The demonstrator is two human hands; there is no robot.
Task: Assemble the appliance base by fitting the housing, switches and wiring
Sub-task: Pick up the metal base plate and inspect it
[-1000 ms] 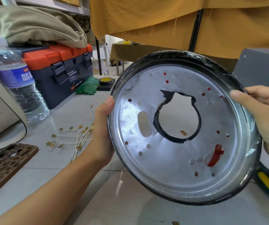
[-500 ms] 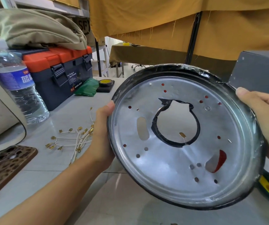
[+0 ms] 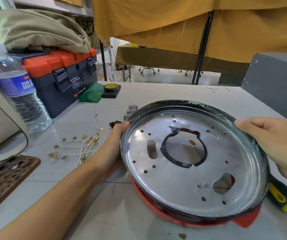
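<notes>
In the head view, the round metal plate (image 3: pixel 193 163) that a second ago was held up and tilted toward the camera has come down low over the table (image 3: pixel 165 94) and now lies nearly flat on top of the red housing (image 3: pixel 208 220), whose rim shows beneath its near edge. The left hand (image 3: pixel 111 153) grasps the plate's left rim with the thumb hooked over the black edge; the right hand (image 3: pixel 271 146) holds the right rim, fingers curled round it. Red shows through several of the small holes and the near cut-out, which suggests the plate is being lined up with the housing below, though whether it is fully seated cannot be told. That would put the housing fit in hand, with the wiring not yet started: the white leads with brass terminals (image 3: pixel 80 148) lie loose on the table left of the plate, and a yellow-and-black screwdriver handle (image 3: pixel 283 198) lies just beside its right edge.
</notes>
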